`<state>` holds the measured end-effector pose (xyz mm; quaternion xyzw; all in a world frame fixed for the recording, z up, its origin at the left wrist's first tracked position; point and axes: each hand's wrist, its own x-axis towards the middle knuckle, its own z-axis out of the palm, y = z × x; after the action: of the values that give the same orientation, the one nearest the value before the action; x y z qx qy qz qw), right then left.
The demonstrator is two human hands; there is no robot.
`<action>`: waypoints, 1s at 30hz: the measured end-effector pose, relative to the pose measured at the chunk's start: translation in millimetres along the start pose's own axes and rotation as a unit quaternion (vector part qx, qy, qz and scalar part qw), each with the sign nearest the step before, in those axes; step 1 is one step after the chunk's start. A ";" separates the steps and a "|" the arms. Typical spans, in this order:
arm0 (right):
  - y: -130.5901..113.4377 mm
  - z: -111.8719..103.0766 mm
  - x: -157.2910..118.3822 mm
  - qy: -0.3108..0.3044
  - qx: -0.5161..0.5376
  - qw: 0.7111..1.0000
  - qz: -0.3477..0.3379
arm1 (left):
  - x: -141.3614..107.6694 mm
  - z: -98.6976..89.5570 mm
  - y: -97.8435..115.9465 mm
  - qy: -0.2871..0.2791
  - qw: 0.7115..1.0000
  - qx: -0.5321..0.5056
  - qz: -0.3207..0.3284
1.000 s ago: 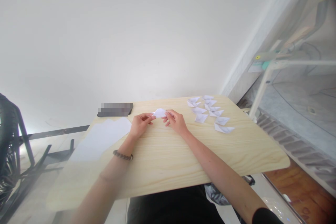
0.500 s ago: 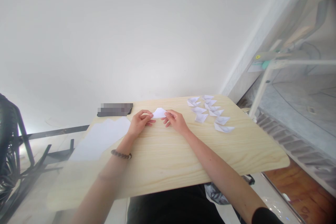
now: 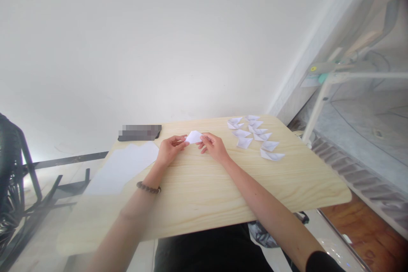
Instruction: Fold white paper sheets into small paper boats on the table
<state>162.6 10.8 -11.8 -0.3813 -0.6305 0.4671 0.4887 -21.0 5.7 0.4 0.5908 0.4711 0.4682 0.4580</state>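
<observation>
Between left hand (image 3: 169, 150) and right hand (image 3: 215, 147) is folded paper (image 3: 194, 137).

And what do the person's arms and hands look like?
The left hand and right hand wear no gloves. Around the left wrist sits a dark brown bracelet of round beads. The right arm has a black cloth sleeve showing at the picture's bottom edge; no left sleeve shows.

We can read no words, brands or numbers here; the dark object (image 3: 139, 133) on the table (image 3: 204, 195) is pixelated, and the yellow mark (image 3: 313, 69) at right is too small for us to make out.
</observation>
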 end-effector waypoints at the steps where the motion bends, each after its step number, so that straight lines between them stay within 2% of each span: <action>1: 0.4 -0.1 0.1 0.001 -0.002 1.000 0.000 | 0.4 -0.8 -1.1 -0.002 1.000 0.002 -0.006; 8: 2.3 -0.1 0.3 -0.006 -0.013 1.000 -0.005 | 2.4 -5.0 -6.3 -0.024 0.998 -0.014 -0.058; 16: 2.2 -0.1 0.5 -0.010 -0.022 1.000 -0.007 | 1.7 -4.4 0.4 -0.016 0.997 -0.017 -0.069; 22: 2.4 0.2 0.4 -0.014 -0.026 0.999 -0.011 | 1.6 -4.9 1.7 -0.028 0.998 -0.018 -0.049; 30: -0.9 0.4 -0.5 -0.019 -0.032 0.999 0.004 | -0.8 -3.6 4.7 0.000 1.000 -0.020 -0.024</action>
<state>162.3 10.0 -11.1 -0.3899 -0.6529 0.4559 0.4625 -24.1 4.6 5.5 0.5702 0.4754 0.4662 0.4811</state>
